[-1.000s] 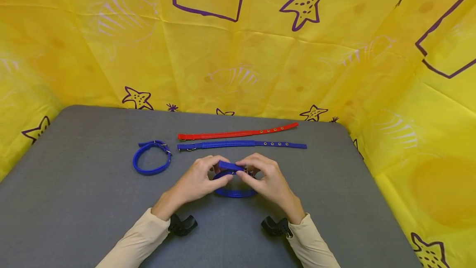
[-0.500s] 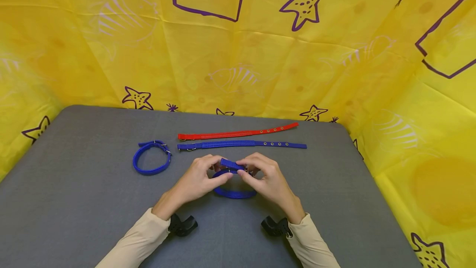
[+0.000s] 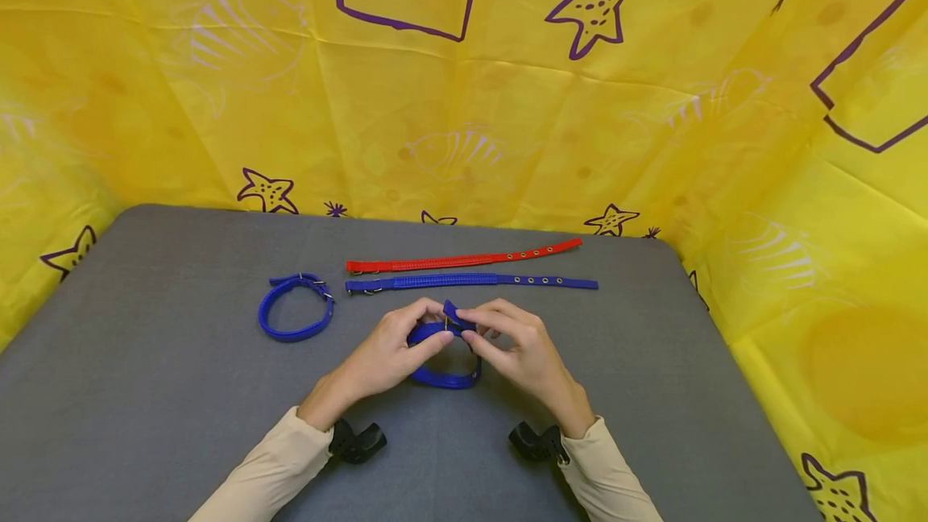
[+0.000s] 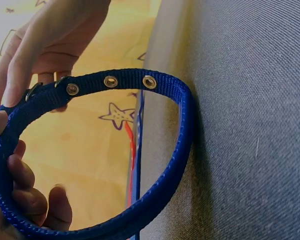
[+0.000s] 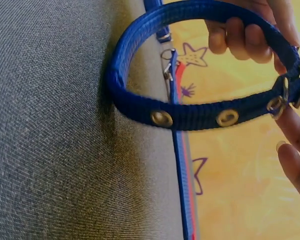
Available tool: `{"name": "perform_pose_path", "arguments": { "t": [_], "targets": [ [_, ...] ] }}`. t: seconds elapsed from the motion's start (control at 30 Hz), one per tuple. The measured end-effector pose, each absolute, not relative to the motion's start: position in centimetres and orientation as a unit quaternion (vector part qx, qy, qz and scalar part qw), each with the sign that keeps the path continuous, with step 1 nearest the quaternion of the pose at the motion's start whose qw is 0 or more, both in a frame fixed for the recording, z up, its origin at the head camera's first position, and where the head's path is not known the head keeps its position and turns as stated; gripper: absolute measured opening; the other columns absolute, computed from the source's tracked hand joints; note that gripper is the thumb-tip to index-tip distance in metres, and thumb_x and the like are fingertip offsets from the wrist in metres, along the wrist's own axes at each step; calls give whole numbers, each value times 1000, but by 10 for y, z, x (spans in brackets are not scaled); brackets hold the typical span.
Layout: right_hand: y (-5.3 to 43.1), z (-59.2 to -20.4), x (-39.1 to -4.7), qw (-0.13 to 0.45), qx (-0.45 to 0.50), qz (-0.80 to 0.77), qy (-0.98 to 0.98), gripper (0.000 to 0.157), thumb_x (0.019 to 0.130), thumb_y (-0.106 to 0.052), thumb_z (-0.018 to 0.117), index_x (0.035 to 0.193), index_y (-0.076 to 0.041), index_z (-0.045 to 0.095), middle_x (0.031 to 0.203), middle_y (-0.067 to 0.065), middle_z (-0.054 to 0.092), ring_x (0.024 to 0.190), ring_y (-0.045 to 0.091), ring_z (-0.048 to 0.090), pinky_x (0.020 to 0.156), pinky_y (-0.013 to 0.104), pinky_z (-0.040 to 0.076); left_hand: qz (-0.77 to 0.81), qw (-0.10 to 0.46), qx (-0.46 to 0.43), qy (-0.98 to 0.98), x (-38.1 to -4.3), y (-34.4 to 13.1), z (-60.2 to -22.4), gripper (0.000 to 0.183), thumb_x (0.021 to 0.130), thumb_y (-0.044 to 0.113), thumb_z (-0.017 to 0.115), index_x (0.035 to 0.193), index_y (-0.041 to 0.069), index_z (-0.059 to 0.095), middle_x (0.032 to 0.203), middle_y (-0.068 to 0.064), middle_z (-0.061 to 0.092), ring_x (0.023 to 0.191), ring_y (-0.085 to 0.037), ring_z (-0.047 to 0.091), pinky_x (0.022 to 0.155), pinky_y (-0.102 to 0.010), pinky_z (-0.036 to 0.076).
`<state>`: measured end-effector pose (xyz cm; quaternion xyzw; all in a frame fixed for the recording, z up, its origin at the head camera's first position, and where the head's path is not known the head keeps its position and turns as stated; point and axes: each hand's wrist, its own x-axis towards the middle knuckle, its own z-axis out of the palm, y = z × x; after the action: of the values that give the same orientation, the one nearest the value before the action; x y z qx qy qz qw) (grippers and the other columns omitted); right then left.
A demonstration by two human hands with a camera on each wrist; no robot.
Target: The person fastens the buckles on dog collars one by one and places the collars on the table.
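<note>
Our left hand (image 3: 395,342) grips looped blue webbing collar (image 3: 444,380) beside metal buckle (image 4: 34,91), likely steadying it; our right hand (image 3: 524,342) pinches blue strap end (image 3: 451,311), apparently for control.

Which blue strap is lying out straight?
The blue strap beside the red strap. The other two blue ones are bent into loops: the leftmost loop, and the held loop between the left hand and right hand.

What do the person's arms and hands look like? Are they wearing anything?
The left sleeve and right sleeve are long, plain and cream-beige. A chunky, curved black piece juts inward at each wrist: the left piece and right piece. The left hand and right hand wear no gloves.
</note>
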<state>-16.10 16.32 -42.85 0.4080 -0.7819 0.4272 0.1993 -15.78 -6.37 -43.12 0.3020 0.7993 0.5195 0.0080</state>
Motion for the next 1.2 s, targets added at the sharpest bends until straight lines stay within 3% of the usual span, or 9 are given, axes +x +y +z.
{"name": "perform_pose_path", "arguments": {
  "t": [0.27,0.6,0.93,1.2],
  "targets": [
    [164,-429,-161,208,410,412,-787,28,84,5,69,109,-7,75,93,4,66,75,13,60,60,27,51,524,4,304,795,-159,-64,-432,14,99,18,62,111,13,59,82,1,55,71,-9,49,63,-23,42],
    [164,-429,-160,197,388,415,-799,22,85,3,62,100,-9,73,93,2,62,76,9,57,62,29,53,529,15,304,792,-159,-64,-430,16,99,16,61,114,11,59,89,0,60,75,-9,51,67,-24,44],
    [162,-432,-160,182,382,418,-804,20,85,0,74,102,-8,71,93,4,69,74,10,63,66,25,54,524,32,287,801,-160,-67,-431,16,99,21,62,112,13,58,90,1,60,76,-11,51,67,-24,44],
    [159,-436,-159,141,369,418,-818,30,79,-6,83,105,-7,68,97,7,71,74,14,68,66,27,57,517,41,270,811,-163,-71,-433,15,100,23,61,111,13,58,87,0,57,74,-12,49,64,-24,42]
  ]
}}
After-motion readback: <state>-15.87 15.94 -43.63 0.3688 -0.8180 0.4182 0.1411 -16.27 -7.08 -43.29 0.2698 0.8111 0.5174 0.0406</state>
